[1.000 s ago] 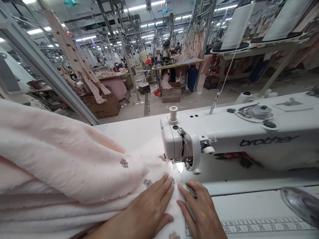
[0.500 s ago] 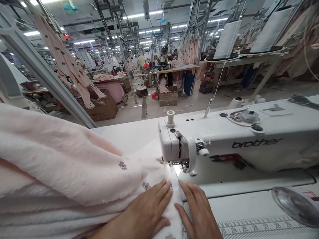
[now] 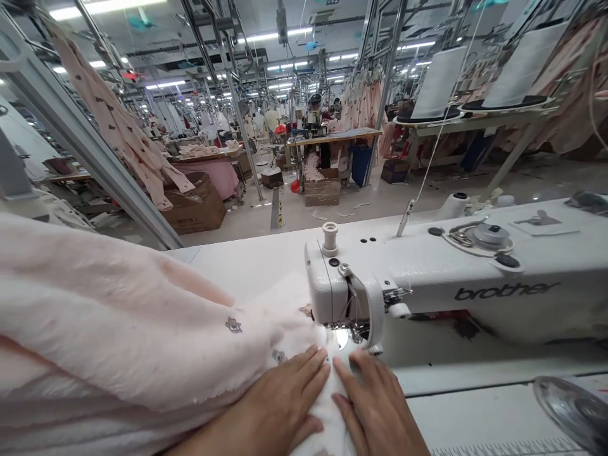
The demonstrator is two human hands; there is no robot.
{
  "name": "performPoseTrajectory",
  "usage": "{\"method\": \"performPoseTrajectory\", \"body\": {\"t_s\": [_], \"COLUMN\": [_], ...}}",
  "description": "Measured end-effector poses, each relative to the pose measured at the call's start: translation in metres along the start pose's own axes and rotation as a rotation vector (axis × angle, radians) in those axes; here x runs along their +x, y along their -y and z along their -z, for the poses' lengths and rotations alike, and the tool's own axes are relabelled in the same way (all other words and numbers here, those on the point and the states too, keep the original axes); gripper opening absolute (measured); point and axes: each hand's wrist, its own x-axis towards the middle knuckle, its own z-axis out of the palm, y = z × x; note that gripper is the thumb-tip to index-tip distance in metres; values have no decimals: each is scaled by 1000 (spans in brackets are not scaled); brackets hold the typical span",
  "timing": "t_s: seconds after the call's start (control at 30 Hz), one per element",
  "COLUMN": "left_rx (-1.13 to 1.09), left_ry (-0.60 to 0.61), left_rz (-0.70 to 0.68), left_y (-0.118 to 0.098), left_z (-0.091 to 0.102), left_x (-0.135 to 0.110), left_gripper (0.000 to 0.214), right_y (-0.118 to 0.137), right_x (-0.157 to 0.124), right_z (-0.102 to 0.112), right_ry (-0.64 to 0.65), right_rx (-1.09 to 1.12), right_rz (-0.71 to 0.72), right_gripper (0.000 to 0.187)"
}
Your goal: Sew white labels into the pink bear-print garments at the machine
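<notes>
Pale pink plush fabric [image 3: 142,316] with small printed figures spreads over the left of the table and runs under the head of a white sewing machine [image 3: 475,266]. My left hand [image 3: 280,399] lies flat on it, fingers stretched toward the lit needle area [image 3: 341,339]. Beside it, my right hand [image 3: 380,405] rests at the fabric's right edge, with its fingers apart and the index fingertip on the cloth just in front of the needle area. The presser foot is partly hidden by the machine head.
Red-handled thread snips [image 3: 441,315] lie behind the machine arm, mostly hidden. A clear, rounded object [image 3: 570,411] and a printed ruler [image 3: 503,448] are at the lower right. Large white thread cones [image 3: 437,82] stand behind. A metal post [image 3: 95,139] slants at left.
My right hand has shifted slightly left and forward onto the fabric edge. My left hand stays nearly in place. The view has tilted a little, so the machine sits lower and further right.
</notes>
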Motion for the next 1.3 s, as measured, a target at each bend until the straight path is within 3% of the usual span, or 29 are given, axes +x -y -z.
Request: {"method": "performPoseTrajectory", "body": {"t_s": [0.2, 0.53, 0.83, 1.03, 1.3], "left_rx": [-7, -18, -64, -49, -60], "left_ry": [92, 75, 33, 103, 80], "left_rz": [23, 36, 48, 57, 90], "left_y": [9, 15, 17, 17, 28], "left_z": [13, 8, 7, 7, 6], "left_x": [10, 10, 10, 11, 20], "left_gripper": [59, 56, 54, 54, 54], "right_y": [-3, -2, -3, -3, -4], "right_x": [13, 8, 9, 7, 9], "right_z": [-5, -16, -11, -8, -8], "right_ry": [3, 23, 29, 41, 98], "right_rx": [0, -14, -5, 16, 30], "right_rz": [-23, -66, -61, -66, -103], "right_gripper": [33, 34, 34, 34, 36]}}
